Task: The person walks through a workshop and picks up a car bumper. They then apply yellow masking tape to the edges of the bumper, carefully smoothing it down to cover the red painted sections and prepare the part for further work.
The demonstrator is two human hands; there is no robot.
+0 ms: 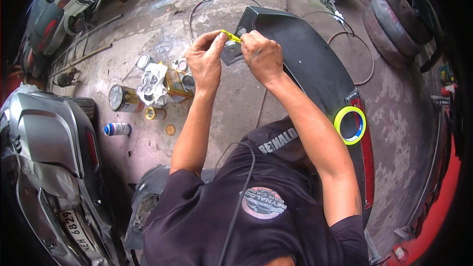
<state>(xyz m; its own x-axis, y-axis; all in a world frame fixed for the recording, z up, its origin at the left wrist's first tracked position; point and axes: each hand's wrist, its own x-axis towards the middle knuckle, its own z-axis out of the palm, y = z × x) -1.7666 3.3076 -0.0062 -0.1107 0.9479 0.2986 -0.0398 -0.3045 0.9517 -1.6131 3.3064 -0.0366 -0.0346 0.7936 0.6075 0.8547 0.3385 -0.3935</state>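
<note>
Between both hands stretches a short strip of yellow-green masking tape, over the far end of a dark car body panel. My left hand pinches one end of the strip between thumb and forefinger. With curled fingers, my right hand grips its other end. Beneath the strip, a grey tab with a hole juts from the panel. A roll of the same yellow-green tape rests nearer me on the panel's right side, partly over a red light strip.
Left of my left arm stand paint cans, crumpled white paper and a blue-and-white can lying on its side. A silver car is at the far left. Stacked tyres stand back right; a hose curls across the floor.
</note>
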